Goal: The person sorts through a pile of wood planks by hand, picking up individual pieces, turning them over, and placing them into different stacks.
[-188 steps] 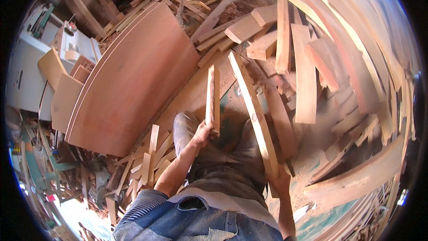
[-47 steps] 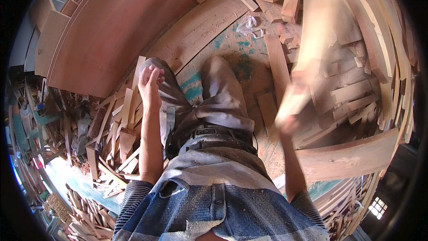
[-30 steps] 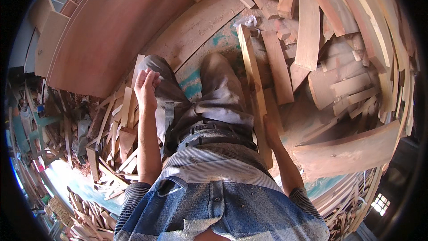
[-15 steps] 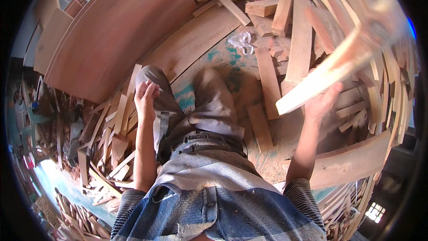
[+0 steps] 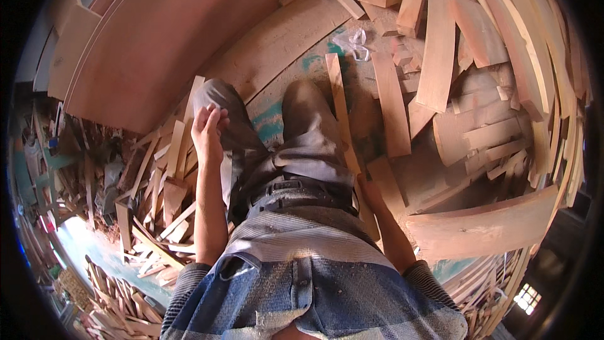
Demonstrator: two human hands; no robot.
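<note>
My right hand (image 5: 372, 194) is low beside my right thigh, closed on a long narrow wooden strip (image 5: 340, 104). The strip runs along the outside of that leg, its far end past the knee. Most of the fingers are tucked behind the wood. Above my left knee, my left hand (image 5: 209, 127) is raised with the fingers curled in toward the thumb. Something small and pale may be pinched there, too small to name. A flat board (image 5: 390, 104) lies just right of the strip, with a shorter piece (image 5: 386, 182) nearer to my right hand.
A large curved reddish panel (image 5: 170, 38) fills the upper left. Stacked wood blocks (image 5: 438, 44) and long curved strips (image 5: 535, 44) crowd the right. Offcuts (image 5: 173, 201) heap at my left. A wide curved board (image 5: 484, 233) lies at lower right, and a clear plastic scrap (image 5: 357, 45) ahead.
My right hand has come down and inward from the right, bringing the wooden piece from a raised, blurred position to beside my right leg. My left hand stays nearly in place, fingers still curled.
</note>
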